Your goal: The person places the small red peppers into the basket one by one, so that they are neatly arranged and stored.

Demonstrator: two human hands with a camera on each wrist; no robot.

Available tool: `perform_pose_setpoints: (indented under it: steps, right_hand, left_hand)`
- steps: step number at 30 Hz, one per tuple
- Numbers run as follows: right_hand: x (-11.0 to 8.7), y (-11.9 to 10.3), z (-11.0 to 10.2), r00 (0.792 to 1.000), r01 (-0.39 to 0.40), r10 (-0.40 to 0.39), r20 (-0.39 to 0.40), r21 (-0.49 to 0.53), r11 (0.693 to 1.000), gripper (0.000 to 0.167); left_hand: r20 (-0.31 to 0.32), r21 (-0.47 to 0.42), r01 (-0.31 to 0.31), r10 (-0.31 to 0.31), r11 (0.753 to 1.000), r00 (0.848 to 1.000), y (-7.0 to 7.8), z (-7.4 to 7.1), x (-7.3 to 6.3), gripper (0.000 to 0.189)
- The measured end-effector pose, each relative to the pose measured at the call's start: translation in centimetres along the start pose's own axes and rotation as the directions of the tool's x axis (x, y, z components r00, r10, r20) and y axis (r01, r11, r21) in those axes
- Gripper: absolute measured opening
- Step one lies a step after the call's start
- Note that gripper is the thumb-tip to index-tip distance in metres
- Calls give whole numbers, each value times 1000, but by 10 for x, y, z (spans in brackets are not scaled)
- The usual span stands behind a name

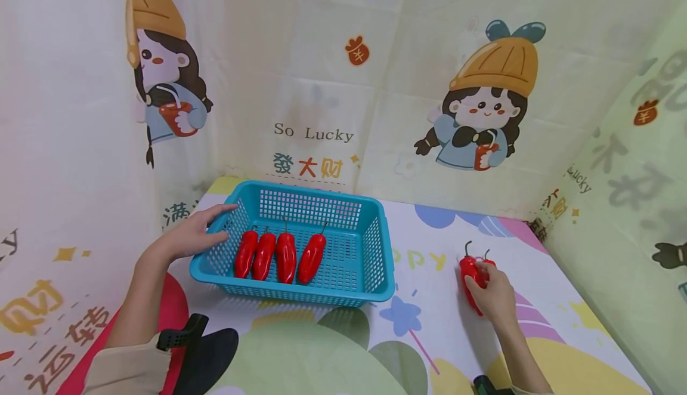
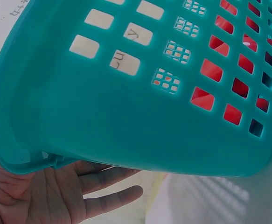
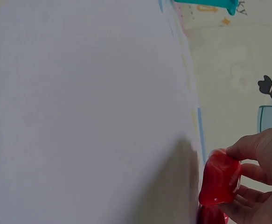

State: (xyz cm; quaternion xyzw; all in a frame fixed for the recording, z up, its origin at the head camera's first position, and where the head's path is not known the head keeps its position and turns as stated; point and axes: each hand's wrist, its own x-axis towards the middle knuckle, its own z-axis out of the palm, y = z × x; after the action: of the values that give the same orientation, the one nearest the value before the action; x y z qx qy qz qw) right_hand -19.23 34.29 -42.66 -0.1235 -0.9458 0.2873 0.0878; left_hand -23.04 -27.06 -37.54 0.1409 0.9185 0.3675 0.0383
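A blue-green plastic basket (image 1: pixel 343 297) holds several red chili peppers (image 1: pixel 286 258) lying side by side. My left hand (image 1: pixel 193 234) rests on the basket's left rim, its fingers mostly straight; in the left wrist view those fingers (image 2: pixel 112 200) extend past the basket wall, and the thumb is hidden. To the right of the basket, my right hand (image 1: pixel 495 293) pinches a red chili pepper (image 1: pixel 468 267) between thumb and fingers. A second red pepper (image 1: pixel 489 261) sits right against it, partly covered by the hand. In the right wrist view, the held pepper (image 3: pixel 221 177) shows its blunt side.
The table is covered with a colourful printed cloth (image 1: pixel 300 353). Printed fabric walls (image 1: pixel 322 85) stand behind the table and at both sides. A black strap device (image 1: pixel 182 334) sits on the left wrist.
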Motion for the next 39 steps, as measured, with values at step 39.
perform_pose_setpoints:
  steps: [39]
  right_hand:
    - [-4, -81, -3, 992, 125, -114, -61, 220, 968, 58]
  left_hand:
    - [17, -26, -1, 1, 1000, 1000, 0, 0, 0, 81]
